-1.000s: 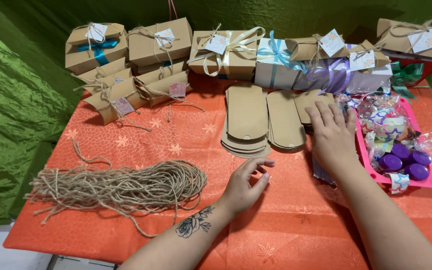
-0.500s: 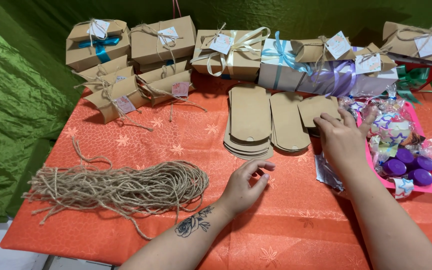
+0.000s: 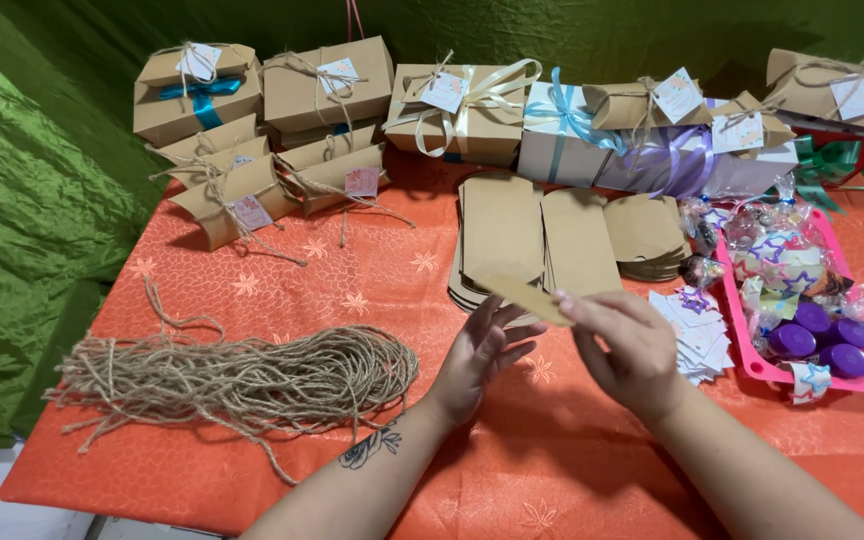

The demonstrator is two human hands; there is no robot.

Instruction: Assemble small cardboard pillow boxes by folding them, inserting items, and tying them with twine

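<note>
The right hand [image 3: 630,350] pinches a flat brown cardboard blank [image 3: 524,294] by its right end, thumb and fingertips closed on it, and holds it in the air above the orange tablecloth [image 3: 282,290], just in front of the stacks of flat blanks [image 3: 500,230]. The blank's long axis runs from upper left to lower right, nearly level, with the free end pointing left and slightly away toward the stacks; it is seen almost edge-on, so its face tilts upward. The left hand [image 3: 482,355] is open beneath and just beside it, fingers spread and reaching up toward the blank's underside; whether the fingertips touch it cannot be told. It grasps nothing. To the left on the cloth lies a loose bundle of twine [image 3: 242,375], its strands running mostly left to right, well apart from both hands. To the right of the right hand lies a small pile of white paper tags [image 3: 697,330], and beyond that a pink tray [image 3: 822,378] with purple round pieces and wrapped sweets. Along the far edge stand finished gift boxes [image 3: 327,80] tied with twine and ribbons, backed by green fabric [image 3: 22,200].
</note>
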